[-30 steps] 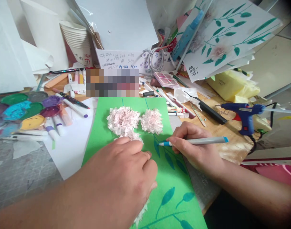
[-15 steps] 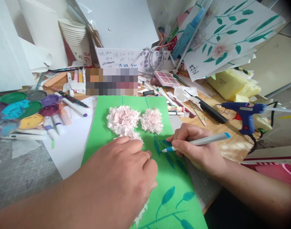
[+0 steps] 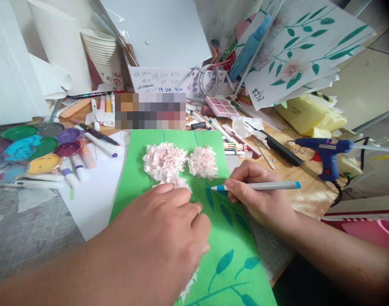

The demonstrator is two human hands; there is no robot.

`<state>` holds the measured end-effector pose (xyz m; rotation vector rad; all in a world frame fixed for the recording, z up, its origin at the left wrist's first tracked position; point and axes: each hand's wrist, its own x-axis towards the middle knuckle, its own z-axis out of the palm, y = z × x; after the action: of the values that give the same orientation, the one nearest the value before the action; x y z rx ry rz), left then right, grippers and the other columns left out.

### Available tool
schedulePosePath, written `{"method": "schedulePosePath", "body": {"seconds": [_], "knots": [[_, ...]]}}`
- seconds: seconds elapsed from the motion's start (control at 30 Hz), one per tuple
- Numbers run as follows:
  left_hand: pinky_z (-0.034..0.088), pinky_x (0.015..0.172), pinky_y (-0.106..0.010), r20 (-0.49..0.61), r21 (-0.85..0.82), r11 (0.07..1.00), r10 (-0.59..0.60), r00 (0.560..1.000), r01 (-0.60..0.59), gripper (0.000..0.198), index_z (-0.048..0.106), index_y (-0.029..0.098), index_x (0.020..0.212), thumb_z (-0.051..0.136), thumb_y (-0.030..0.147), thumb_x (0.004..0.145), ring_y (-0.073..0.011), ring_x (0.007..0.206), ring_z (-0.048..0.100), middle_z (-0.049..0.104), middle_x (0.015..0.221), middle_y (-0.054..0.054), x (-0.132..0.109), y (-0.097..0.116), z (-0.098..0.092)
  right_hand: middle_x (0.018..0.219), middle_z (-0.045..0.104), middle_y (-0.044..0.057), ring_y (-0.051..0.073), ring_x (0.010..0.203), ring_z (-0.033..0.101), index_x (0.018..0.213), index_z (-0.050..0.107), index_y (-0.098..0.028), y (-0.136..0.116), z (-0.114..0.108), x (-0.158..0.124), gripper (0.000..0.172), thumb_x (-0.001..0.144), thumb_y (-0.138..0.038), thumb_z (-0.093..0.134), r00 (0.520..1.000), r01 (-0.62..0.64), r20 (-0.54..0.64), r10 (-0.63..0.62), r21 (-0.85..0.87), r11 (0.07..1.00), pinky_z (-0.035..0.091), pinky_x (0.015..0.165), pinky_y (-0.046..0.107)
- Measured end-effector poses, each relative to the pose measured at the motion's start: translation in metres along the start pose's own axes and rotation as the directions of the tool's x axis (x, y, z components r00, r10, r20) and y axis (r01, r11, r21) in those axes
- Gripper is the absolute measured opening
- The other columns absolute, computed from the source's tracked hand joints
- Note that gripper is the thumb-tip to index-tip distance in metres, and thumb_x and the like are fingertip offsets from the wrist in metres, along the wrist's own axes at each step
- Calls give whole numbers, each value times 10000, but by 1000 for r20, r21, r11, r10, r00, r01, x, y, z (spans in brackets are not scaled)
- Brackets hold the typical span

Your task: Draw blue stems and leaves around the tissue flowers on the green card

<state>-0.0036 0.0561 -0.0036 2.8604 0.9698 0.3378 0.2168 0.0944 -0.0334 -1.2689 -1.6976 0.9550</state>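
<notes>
A green sheet point(image 3: 137, 182) painted with teal leaves point(image 3: 224, 261) lay on a cluttered desk point(image 3: 309, 193). The left hand point(image 3: 162, 238) rested on the sheet's middle, knuckles up and fingers curled together; anything beneath them was hidden. The right hand point(image 3: 261, 202) sat at the sheet's right edge, thumb and fingers pinched on a pen point(image 3: 271, 185). A blue glue gun point(image 3: 325, 151) stood well right of the sheet. Two pink paper flowers point(image 3: 164, 159) lay on the sheet's upper part. The pen's blue tip pointed at the sheet just below the right-hand flower.
</notes>
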Motion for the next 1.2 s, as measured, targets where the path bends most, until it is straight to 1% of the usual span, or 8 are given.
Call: {"method": "schedulePosePath", "body": {"seconds": [0.13,0.27,0.4,0.6,0.83,1.0,1.13,1.2], "knots": [[456,681,-465,10,-7,1000,-6,1000,7,161,605,212,786,519,229,922,-261,732,545,648,785,-27,1,0,-1,573,555,-22,115,483,517,663,508,-211,0,2,0,213,824,-269,634,1000,15,-3,-15,5,1000,407,444,253],[463,641,-469,-36,-4,1000,7,999,-7,154,622,206,770,535,208,897,-267,698,553,656,762,-37,2,0,0,561,542,-21,115,484,504,640,505,-212,-3,1,0,205,807,-237,620,999,42,-9,-43,-89,995,397,450,260],[476,643,-478,-30,-18,1000,23,999,-23,170,634,203,778,520,210,904,-271,707,565,668,775,-44,1,0,3,539,531,-24,120,487,487,612,495,-217,-4,-1,-1,213,794,-200,603,999,44,-4,-45,-127,991,390,463,270],[469,633,-479,-26,-30,999,18,1000,-18,202,615,199,760,484,196,913,-268,692,547,645,759,-47,1,0,1,495,512,-36,169,552,590,580,483,-227,-3,-6,-4,224,770,-196,598,997,60,47,-57,-44,997,501,592,332],[458,634,-486,-38,-34,999,16,999,-17,185,601,200,759,485,189,903,-265,674,528,622,733,-44,1,-2,3,488,567,-30,181,647,690,548,535,-211,-7,-7,-3,216,734,-169,638,994,74,84,-73,-13,997,553,611,281],[454,644,-479,-27,-30,999,19,999,-20,169,602,205,758,504,193,895,-259,680,528,623,737,-40,0,-1,3,482,560,-43,153,617,665,551,542,-210,-6,-6,-3,216,731,-173,657,994,70,83,-72,34,997,579,687,287],[465,645,-483,-31,-18,999,28,999,-28,92,612,199,767,567,131,808,-259,690,540,637,764,-40,1,0,2,482,543,-63,112,515,574,572,524,-214,-6,-4,-4,211,745,-174,638,997,54,45,-55,37,998,579,706,310],[473,635,-489,-31,-19,999,28,999,-29,85,622,196,780,587,118,778,-263,694,547,645,784,-41,2,0,1,478,540,-62,111,509,568,563,518,-214,-7,-4,-5,219,744,-170,633,996,67,57,-68,16,998,580,706,311]]}}
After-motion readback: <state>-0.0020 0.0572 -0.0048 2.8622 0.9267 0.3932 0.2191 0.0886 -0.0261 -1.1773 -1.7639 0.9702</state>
